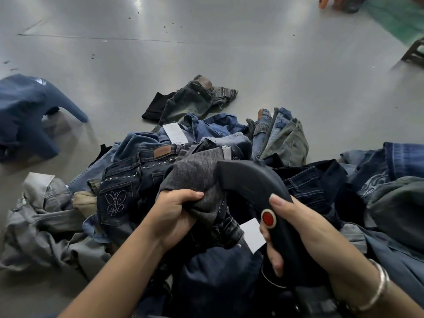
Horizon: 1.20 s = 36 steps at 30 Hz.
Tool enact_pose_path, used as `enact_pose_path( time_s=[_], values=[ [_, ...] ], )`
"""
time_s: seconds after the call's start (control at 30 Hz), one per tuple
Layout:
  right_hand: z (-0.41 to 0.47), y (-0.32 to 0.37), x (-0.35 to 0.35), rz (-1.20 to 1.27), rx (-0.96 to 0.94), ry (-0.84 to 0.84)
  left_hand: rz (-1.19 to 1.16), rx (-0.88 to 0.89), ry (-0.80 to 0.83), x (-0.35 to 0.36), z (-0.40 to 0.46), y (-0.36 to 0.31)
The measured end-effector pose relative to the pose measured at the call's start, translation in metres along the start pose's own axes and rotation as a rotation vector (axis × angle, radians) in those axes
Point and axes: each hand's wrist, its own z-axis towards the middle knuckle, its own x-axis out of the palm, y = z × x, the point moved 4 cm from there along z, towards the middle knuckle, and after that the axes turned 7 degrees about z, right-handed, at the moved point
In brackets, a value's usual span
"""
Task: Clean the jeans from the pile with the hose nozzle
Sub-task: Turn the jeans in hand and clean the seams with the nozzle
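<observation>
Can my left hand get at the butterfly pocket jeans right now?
Probably not yet: the left hand grips grey jeans. The butterfly pocket jeans lie uncovered just beside it, so letting go should free the way.

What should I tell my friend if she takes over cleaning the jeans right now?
Left hand: grips a bunched grey-black pair of jeans lifted from the top of the pile.
Right hand: fingers wrapped round the curved black plastic hose nozzle, thumb beside its round red button.
The nozzle's mouth sits against the held jeans.
The heap of blue and grey denim jeans lies on the grey floor; a faded pair lies apart beyond it.
Done: one pair picked up. Left: clean it, then the rest of the pile.
</observation>
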Motion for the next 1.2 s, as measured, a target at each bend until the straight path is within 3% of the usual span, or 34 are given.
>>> enact_pose_path(
  time_s=[0.17,0.47,0.8,1.0,1.2],
  values=[
    [-0.001,0.008,-0.009,0.037,-0.031,-0.053,-0.005,0.022,-0.042,-0.002,0.002,-0.005],
    [-0.006,-0.010,0.007,0.022,0.008,0.141,-0.012,-0.041,-0.017,-0.002,0.003,-0.008],
    [0.019,0.009,-0.017,0.004,-0.176,-0.227,0.059,-0.059,0.024,-0.005,0.001,0.010],
    [0.038,-0.002,-0.012,0.198,-0.243,-0.324,0.197,-0.002,0.050,0.006,-0.005,0.033],
    [0.052,-0.022,-0.025,0.129,-0.245,-0.399,0.323,-0.264,-0.035,-0.008,-0.011,0.078]
  ],
)
